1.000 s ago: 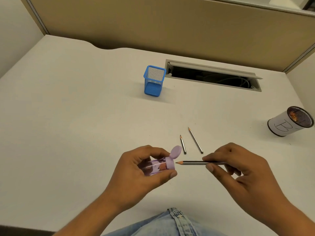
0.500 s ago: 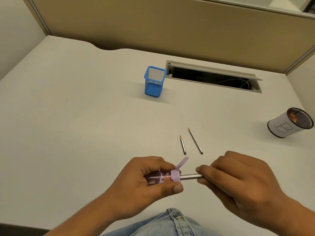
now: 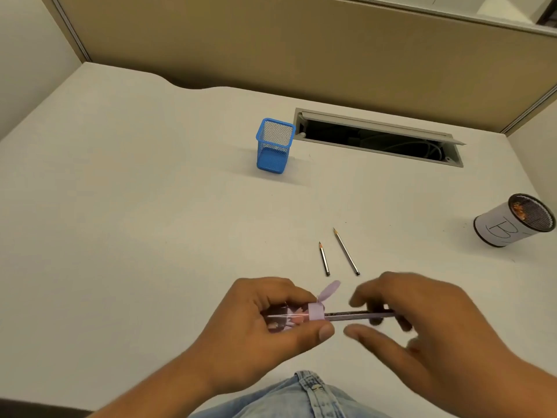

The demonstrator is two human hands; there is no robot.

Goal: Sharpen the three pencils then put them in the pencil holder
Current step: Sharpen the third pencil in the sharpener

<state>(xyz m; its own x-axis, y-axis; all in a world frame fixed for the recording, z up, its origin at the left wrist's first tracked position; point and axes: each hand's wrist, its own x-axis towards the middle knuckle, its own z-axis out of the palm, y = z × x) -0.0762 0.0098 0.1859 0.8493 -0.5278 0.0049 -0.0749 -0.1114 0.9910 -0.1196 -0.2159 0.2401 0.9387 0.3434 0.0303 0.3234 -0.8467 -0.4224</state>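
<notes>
Just above my lap, at the near edge of the white desk (image 3: pixel 135 206), my left hand (image 3: pixel 256 327) is wrapped around the lilac sharpener (image 3: pixel 297 316), thumb pressing from below and fingers curled over the top, its little cap flipped up on its hinge. One pencil (image 3: pixel 358 314) sits nose-first in the sharpener's mouth, lying level and pointing left. My right hand (image 3: pixel 422 327) is at the pencil's far end — it's blurred, the forefinger and thumb look spread apart around the shaft, and I can't tell whether any of the fingers are actually pinching it.

So this reads as the first pencil's sharpening, the twisting step. The other two pencils wait on the desk just beyond my hands: a short pencil (image 3: pixel 324 259) and a longer pencil (image 3: pixel 346 251) lying side by side, apart from each other, tips pointing away from me. The blue mesh pencil holder (image 3: pixel 275 146) stands well back, upright and with no pencil in it — nothing delivered yet.

Next, I'd say, my right fingers need to close on the shaft and turn it while the left keeps the sharpener steady and square; pushing crookedly could snap the lead.
</notes>
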